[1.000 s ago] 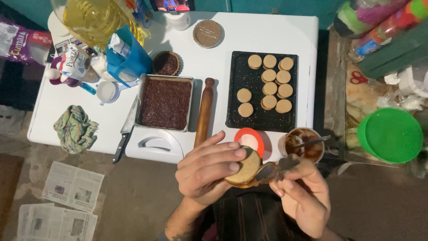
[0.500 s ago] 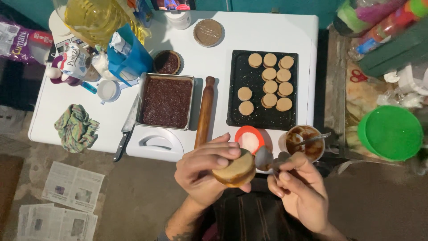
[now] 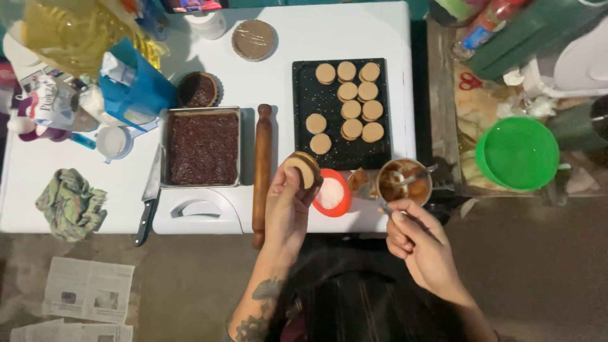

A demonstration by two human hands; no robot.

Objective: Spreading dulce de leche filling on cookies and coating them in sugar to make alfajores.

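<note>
Head view: sandwich cookie (image 3: 303, 170) between left fingers (image 3: 288, 183).

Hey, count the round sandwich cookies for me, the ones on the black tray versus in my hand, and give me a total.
Sandwich cookies on the black tray: 9
Sandwich cookie held in the left hand: 1
Total: 10

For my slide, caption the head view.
Left hand lifts a sandwich cookie; right hand holds a utensil by the caramel cup.

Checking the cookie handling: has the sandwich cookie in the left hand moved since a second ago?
Yes. The left hand carried the sandwich cookie up toward the black tray.
</note>
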